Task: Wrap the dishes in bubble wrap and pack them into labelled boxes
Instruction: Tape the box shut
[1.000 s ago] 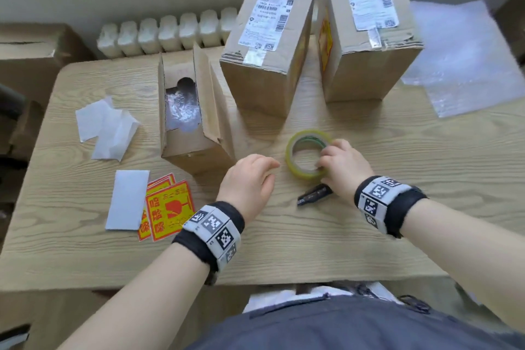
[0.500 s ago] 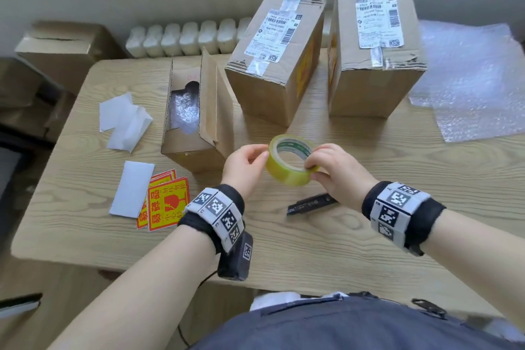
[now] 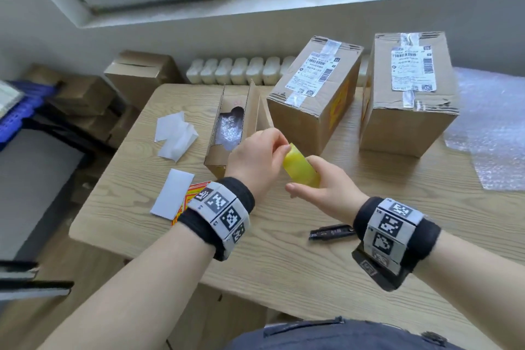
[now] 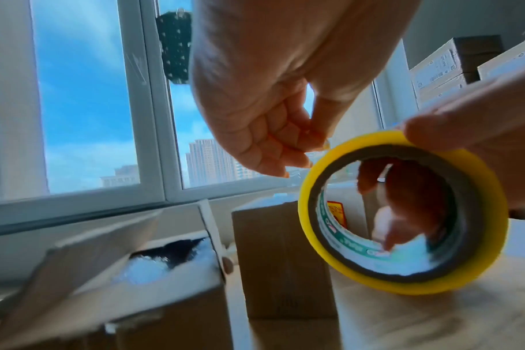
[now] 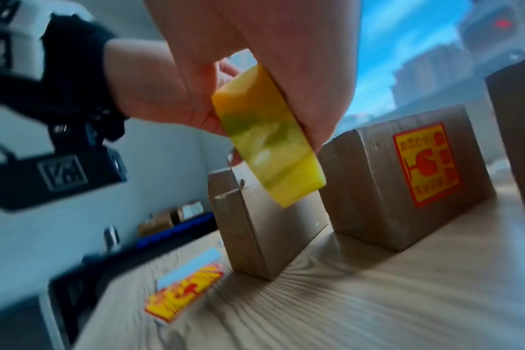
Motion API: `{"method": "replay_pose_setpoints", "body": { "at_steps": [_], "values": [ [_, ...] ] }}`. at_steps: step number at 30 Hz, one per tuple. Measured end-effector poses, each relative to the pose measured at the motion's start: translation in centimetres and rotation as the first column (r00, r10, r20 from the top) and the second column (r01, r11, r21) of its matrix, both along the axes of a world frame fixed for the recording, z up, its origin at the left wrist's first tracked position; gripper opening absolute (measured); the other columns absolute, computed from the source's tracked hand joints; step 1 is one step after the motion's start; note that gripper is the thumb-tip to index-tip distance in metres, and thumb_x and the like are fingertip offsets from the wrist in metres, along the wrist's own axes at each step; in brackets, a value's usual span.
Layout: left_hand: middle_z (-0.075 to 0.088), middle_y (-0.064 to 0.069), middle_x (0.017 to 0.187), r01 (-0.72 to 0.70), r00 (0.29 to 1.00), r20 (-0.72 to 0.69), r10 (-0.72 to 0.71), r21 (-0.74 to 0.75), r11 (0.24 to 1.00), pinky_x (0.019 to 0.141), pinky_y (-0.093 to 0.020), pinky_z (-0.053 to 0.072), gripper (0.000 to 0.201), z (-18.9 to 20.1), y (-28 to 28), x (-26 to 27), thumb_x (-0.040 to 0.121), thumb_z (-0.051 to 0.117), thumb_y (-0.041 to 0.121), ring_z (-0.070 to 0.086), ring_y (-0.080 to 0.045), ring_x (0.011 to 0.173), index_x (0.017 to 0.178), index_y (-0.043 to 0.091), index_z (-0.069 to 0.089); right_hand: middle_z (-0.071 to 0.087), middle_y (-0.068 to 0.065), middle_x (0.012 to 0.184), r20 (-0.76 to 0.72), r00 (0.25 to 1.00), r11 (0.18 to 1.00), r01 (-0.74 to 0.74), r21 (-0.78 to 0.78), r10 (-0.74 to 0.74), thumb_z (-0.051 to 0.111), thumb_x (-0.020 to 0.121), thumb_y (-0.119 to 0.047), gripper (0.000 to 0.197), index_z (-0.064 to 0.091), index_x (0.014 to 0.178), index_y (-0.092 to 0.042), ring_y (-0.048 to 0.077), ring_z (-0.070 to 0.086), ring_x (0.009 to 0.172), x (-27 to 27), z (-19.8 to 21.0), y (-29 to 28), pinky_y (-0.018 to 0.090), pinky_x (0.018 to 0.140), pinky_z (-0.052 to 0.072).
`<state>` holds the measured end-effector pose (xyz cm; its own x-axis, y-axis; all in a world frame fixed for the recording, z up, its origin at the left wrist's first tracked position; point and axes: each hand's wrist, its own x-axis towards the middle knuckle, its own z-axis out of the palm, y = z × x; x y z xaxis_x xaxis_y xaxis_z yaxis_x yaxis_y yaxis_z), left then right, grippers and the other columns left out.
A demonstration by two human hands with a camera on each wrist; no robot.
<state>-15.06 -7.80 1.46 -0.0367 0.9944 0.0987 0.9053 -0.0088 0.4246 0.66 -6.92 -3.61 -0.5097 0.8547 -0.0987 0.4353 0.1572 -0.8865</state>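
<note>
A yellow tape roll is held on edge above the wooden table, in front of the boxes. My right hand grips it, thumb on the outer band and fingers through the core. My left hand pinches with thumb and forefinger at the roll's top rim. Behind the hands stands a small open box with bubble-wrapped contents inside. To its right stand two sealed boxes; one bears a fragile sticker.
Loose fragile stickers and white backing papers lie left of the open box. A black marker-like tool lies under my right wrist. A bubble wrap sheet covers the table's right end. More cartons stand on the floor at left.
The tape roll has come up off the table and turned on edge between both hands. My left hand has moved onto its top rim. The head view has tilted upward.
</note>
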Motion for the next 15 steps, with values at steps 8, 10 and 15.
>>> {"method": "replay_pose_setpoints", "body": {
  "at_steps": [8,10,15],
  "values": [
    [0.063,0.005,0.082,0.013,0.999,-0.037,-0.012,0.026,1.000,0.078,-0.039,0.049,0.009,4.9,2.5,-2.6,0.091,0.057,0.026,0.059,-0.018,0.083,0.083,0.023,0.059,0.064,0.005,0.053,-0.168,0.986,0.991,-0.014,-0.132,-0.008,0.060,0.088,-0.041,0.033,0.052,0.081,-0.011,0.016,0.059,0.052,-2.1,3.1,1.8,0.030,0.059,0.048],
    [0.065,0.005,0.075,-0.016,1.000,0.011,0.015,0.039,0.999,0.077,-0.040,0.051,0.011,6.1,2.9,-3.1,0.090,0.059,0.025,0.062,-0.017,0.079,0.080,0.023,0.058,0.061,0.008,0.050,-0.171,0.985,0.972,-0.010,-0.233,-0.031,0.055,0.091,-0.043,0.036,0.051,0.077,-0.010,0.020,0.057,0.048,-2.4,3.2,2.2,0.029,0.055,0.049],
    [0.068,0.002,0.073,-0.008,0.998,0.067,0.009,-0.005,1.000,0.077,-0.039,0.054,0.009,7.9,3.0,-4.3,0.090,0.062,0.020,0.066,-0.012,0.071,0.082,0.017,0.064,0.065,0.008,0.065,-0.049,0.999,0.900,-0.014,-0.436,-0.009,0.054,0.087,-0.055,0.050,0.051,0.100,-0.007,0.021,0.062,0.051,-3.0,0.8,2.0,0.031,0.056,0.051]
  ]
}}
